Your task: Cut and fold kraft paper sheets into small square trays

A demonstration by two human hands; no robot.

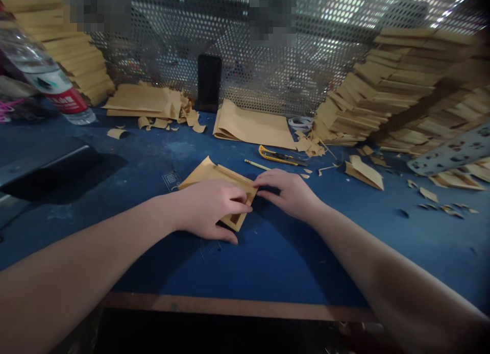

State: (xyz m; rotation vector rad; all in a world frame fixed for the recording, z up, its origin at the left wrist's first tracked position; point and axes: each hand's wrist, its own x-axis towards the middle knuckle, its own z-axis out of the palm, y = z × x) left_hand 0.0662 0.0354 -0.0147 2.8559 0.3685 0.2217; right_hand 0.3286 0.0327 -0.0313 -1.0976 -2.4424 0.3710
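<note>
A small brown kraft paper envelope (204, 171) lies on the blue mat (268, 272) in front of me. Across it rests my left hand (214, 206), fingers apart, pressing on the paper, with the thumb out on the mat. My right hand (287, 191) pinches the envelope's right corner between thumb and fingers. Just beyond, a pencil (256, 165) and a yellow box cutter (279, 155) lie on the mat. My left palm hides part of the envelope.
Folded brown paper (254, 127) and a dark phone (209, 83) stand near the perforated metal screen (245, 43). Tall paper stacks (394, 83) rise at right and left. A water bottle (63, 96) is at left, a black device (49, 173) nearer. Paper scraps (427, 194) are scattered about.
</note>
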